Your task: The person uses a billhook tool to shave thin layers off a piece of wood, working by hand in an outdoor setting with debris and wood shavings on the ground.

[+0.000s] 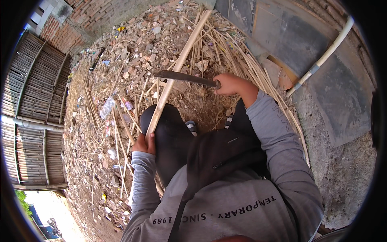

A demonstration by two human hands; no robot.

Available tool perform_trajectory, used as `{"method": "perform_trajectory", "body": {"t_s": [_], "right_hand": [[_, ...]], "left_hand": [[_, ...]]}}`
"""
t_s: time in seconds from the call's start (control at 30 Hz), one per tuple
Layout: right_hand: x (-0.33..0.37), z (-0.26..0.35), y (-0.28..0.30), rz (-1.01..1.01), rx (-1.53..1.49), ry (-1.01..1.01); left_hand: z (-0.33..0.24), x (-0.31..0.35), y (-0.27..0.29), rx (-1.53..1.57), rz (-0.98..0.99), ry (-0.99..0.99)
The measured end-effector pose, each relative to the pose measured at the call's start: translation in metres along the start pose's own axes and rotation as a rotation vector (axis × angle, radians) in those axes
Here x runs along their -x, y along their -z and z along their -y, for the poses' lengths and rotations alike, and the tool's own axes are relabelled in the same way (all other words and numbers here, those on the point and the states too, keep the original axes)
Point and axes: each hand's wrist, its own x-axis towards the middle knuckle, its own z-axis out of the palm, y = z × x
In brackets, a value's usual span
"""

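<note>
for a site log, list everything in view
long strip: 1, pale tan, centre
curved blade: 1, dark, centre
loose strips: many, tan, ground
rubble: uncounted, brown, ground
plastic litter: several, mixed, left
slatted panels: 2, brown, left
brick wall: 1, reddish, upper left
flat sheets: several, grey, right
pipe: 1, white, right
bag: 1, black, lap
footwear: 2, striped, centre
shirt: 1, grey, lower centre
trousers: 1, black, centre
left hand: 1, bare, on long strip
right hand: 1, bare, gripping curved blade

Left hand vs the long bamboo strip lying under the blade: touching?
Touching. The head view shows the left hand at the near end of the bamboo strip, thumb and fingers meeting it with no gap.
</note>
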Motion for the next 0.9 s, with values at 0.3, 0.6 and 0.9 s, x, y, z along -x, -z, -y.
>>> {"method": "perform_trajectory", "body": {"t_s": [0.3, 0.6, 0.9], "right_hand": [[-0.0003, 0.0032, 0.0013, 0.029, -0.009, -0.057], [-0.0011, 0.0005, 0.0010, 0.032, -0.013, -0.029], [-0.0021, -0.0023, -0.0006, 0.023, -0.008, -0.018]], "left_hand": [[-0.0032, 0.0002, 0.0018, -0.005, 0.012, 0.021], [-0.0027, 0.0006, 0.0009, -0.001, -0.005, 0.006], [-0.0049, 0.0005, 0.0023, 0.027, 0.011, 0.005]]}}
